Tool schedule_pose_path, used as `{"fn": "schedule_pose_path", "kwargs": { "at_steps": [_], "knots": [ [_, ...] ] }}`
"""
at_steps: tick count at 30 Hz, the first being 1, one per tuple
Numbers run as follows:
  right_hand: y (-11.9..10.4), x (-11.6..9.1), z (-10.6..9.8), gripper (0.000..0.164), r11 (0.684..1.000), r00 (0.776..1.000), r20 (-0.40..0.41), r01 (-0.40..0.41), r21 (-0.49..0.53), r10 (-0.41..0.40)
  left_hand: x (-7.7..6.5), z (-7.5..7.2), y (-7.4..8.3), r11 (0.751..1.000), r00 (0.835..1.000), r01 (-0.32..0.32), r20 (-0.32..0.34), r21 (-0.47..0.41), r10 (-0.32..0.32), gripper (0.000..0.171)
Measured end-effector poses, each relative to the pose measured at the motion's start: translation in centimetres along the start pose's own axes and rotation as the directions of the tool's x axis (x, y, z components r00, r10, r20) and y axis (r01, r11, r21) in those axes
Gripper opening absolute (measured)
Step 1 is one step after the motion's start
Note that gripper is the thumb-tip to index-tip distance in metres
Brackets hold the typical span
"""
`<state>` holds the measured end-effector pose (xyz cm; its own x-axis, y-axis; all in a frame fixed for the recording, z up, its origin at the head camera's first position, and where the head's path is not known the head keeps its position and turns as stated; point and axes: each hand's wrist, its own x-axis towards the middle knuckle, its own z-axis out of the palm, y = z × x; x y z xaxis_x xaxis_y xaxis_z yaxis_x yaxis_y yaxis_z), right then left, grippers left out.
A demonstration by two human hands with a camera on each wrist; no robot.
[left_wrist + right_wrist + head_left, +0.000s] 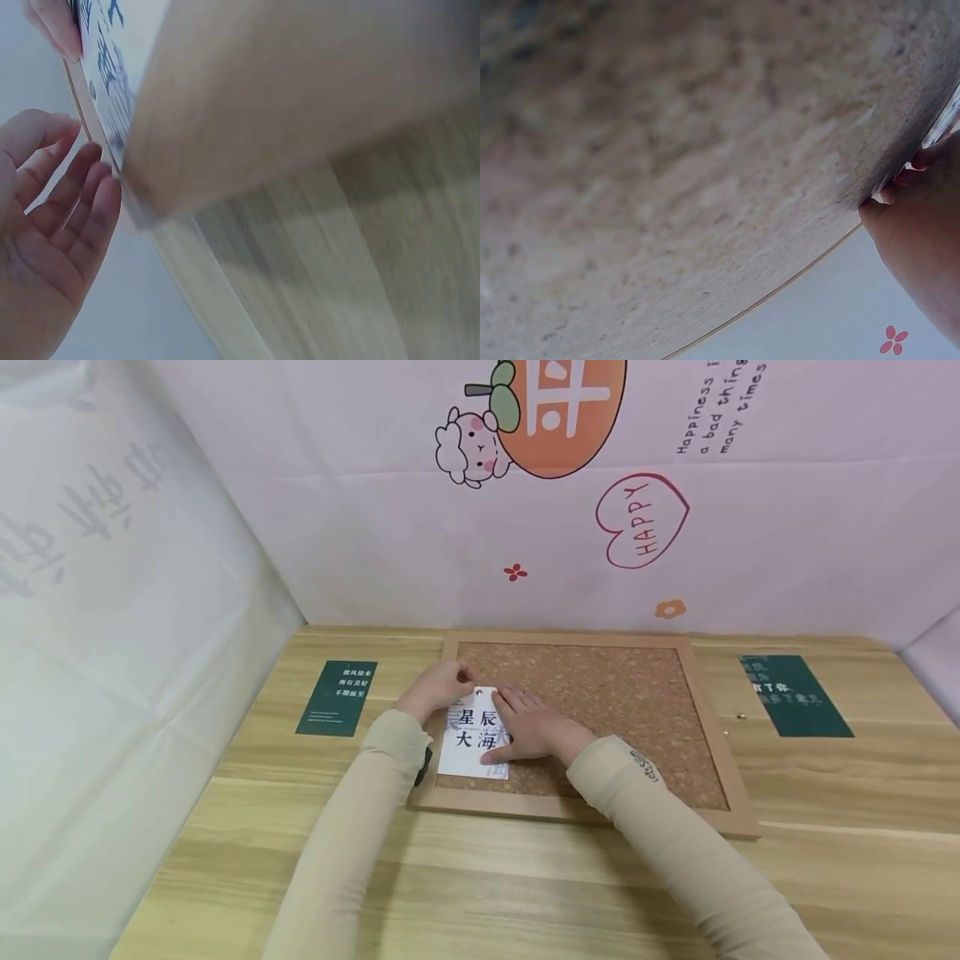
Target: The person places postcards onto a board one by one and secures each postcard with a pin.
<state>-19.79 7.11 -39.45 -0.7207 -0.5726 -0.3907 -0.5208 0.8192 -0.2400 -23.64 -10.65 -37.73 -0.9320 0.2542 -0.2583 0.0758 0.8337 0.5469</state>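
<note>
A white card [467,752] with dark blue Chinese characters lies on the left part of a wood-framed cork board [630,718]. A small round thumbtack [479,692] sits at the card's top edge. My right hand [528,727] rests on the card's right side with fingers spread and straight. Just off the card's upper left is my left hand [438,689], over the board's left frame. In the left wrist view its fingers [94,217] are loosely bent, with nothing between them. The right wrist view shows the right fingers low against the cork.
Green printed cards lie on the wooden table [480,877], one [337,697] left of the board and another [797,696] to its right. A brass-coloured tack [741,717] lies near the board's right frame. Behind hangs a printed white cloth [360,527].
</note>
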Motion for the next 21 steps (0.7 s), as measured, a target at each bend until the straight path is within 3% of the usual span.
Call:
{"fn": "schedule_pose_path", "kwargs": {
  "at_steps": [8, 14, 21],
  "knots": [
    [-0.1, -0.1, 0.1, 0.108, 1.0, 1.0, 0.003, 0.002, 0.0, -0.002, -0.3, -0.6, -1.2, 0.993, 0.995, -0.086, -0.045, 0.075, 0.09, 0.038],
    [0.0, -0.1, 0.1, 0.109, 1.0, 1.0, -0.001, 0.004, -0.007, -0.004, -0.4, -0.9, -2.3, 0.993, 0.998, -0.043, -0.038, 0.11, 0.047, 0.061],
    [0.1, -0.2, 0.1, 0.109, 1.0, 1.0, -0.008, 0.006, 0.008, -0.006, -0.7, -1.2, -2.9, 0.989, 1.0, -0.022, -0.014, 0.145, 0.024, 0.076]
  ]
}}
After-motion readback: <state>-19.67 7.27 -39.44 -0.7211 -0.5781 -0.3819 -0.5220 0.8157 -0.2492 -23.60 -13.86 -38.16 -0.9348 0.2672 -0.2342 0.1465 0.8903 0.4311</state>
